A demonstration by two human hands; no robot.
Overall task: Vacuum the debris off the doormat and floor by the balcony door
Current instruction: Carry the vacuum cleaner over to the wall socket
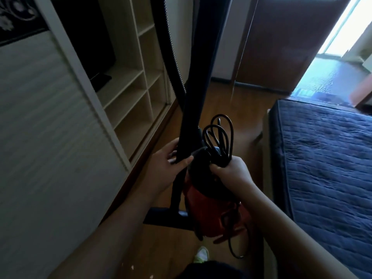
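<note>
Head view of a person carrying a vacuum cleaner through a bedroom. The left hand (169, 164) grips the black wand and hose (186, 125) where they run down together, thumb across the near side and fingers curled round the far side; the fingertips on the far side are hidden. The ribbed hose rises from this grip and passes out of the top of the frame. The right hand (231, 172) is closed tightly on a bundle of coiled black power cord (219, 135) together with the top of the canister; the cord loops stand up above the knuckles, and whether the fingers also enclose a carrying handle cannot be told. Directly below the right hand hangs the red canister body (209, 210), with a further loop of cord trailing beneath it. The black floor nozzle (165, 216) sits low, below the left hand and just left of the canister, over the wooden floor (221, 109). A white shelving unit (128, 93) lines the left wall, holding a dark television (88, 43). A bed with a blue quilt (326, 158) fills the right side. The bright balcony door (338, 47) lies at upper right, well apart from both hands.
</note>
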